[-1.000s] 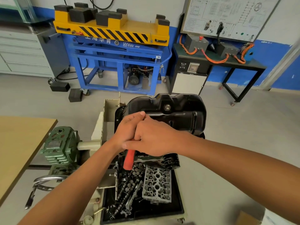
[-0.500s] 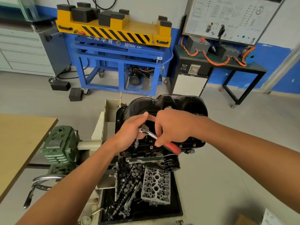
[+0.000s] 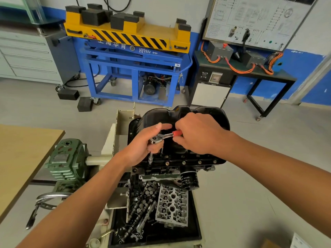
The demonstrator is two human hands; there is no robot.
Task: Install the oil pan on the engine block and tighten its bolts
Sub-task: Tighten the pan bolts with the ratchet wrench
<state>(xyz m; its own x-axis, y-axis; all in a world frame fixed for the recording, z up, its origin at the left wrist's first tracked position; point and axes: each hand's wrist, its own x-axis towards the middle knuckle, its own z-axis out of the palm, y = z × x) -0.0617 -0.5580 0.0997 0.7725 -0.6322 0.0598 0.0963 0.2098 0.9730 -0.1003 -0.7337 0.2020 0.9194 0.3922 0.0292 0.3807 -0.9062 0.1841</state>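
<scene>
Tightening a corner bolt, we grip the chrome red-handled ratchet (image 3: 162, 136): left hand (image 3: 143, 145) round its head, right hand (image 3: 198, 135) on the handle. The black steel oil pan (image 3: 214, 114) sits on the dark engine block (image 3: 161, 170); other flange bolts (image 3: 183, 162) probably remain.

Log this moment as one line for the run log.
step: bolt tightening | left hand: holds ratchet at head | right hand: grips ratchet handle | oil pan: on engine block

Both bare forearms enter from the lower corners of the frame and converge at centre. The left hand (image 3: 143, 146), fingers (image 3: 154, 149) curled and thumb raised, grips the head of the ratchet (image 3: 158, 138). The right hand (image 3: 198, 134), knuckles up, pinches its red handle.
</scene>
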